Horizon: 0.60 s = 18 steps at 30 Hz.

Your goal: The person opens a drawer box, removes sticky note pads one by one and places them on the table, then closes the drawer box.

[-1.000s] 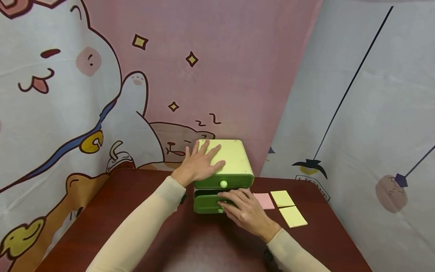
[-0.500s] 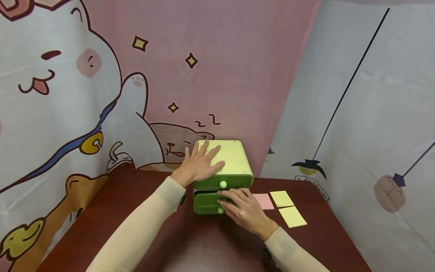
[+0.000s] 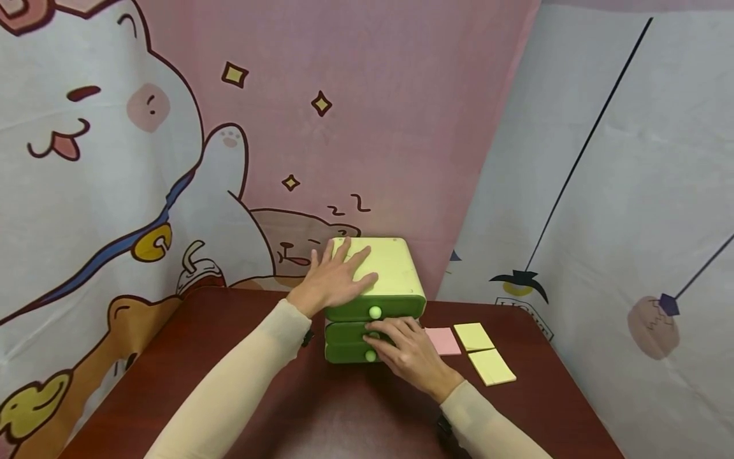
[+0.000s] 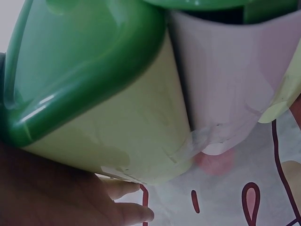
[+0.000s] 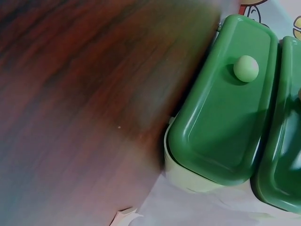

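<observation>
A small stacked drawer unit point(image 3: 395, 268) with a pale yellow top and green drawer fronts stands at the back of the table. My left hand point(image 3: 332, 280) rests on its top with the fingers spread. On the front, my right hand point(image 3: 415, 357) holds the middle drawer's knob point(image 3: 374, 335) between thumb and fingers. A narrow dark slot shows above the middle drawer point(image 4: 273, 12) in the left wrist view. The top drawer point(image 3: 346, 310) and the bottom drawer point(image 5: 225, 108) sit closed. My right fingers are mostly out of the right wrist view.
To the right of the unit lie two yellow sticky-note pads point(image 3: 492, 366) and a pink pad point(image 3: 443, 342), on the dark red wooden table point(image 3: 344, 414). A pink cartoon cloth point(image 3: 401, 127) hangs right behind the unit, with pale cloth point(image 3: 608, 191) along the right.
The middle drawer has slid inward with my right hand on it, and the dark gap above its front has narrowed. My left hand has stayed on the top.
</observation>
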Available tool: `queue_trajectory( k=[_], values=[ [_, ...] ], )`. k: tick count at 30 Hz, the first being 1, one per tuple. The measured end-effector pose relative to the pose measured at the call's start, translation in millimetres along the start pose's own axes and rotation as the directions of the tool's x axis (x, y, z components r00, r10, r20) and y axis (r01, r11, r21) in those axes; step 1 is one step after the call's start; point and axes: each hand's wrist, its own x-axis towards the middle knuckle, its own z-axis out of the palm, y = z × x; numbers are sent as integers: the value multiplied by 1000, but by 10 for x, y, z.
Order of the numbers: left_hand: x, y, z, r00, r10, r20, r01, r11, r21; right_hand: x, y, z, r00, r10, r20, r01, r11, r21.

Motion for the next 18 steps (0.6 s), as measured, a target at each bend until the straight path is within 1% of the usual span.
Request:
queue_trajectory(
  k=[7,14,18],
  values=[
    [-1,5,-8,1000,-8,7,8,1000,-14,-7,-1,31,1000,5,17,-5,1000,16],
    [14,5,-5,1000,2,-9,-2,1000,-10,16,-2,23,999,21,32,-22,1000,22],
    [15,3,5,1000,-1,0,1,1000,-16,29,-8,19,999,18,45,-20,999,29]
  ],
)
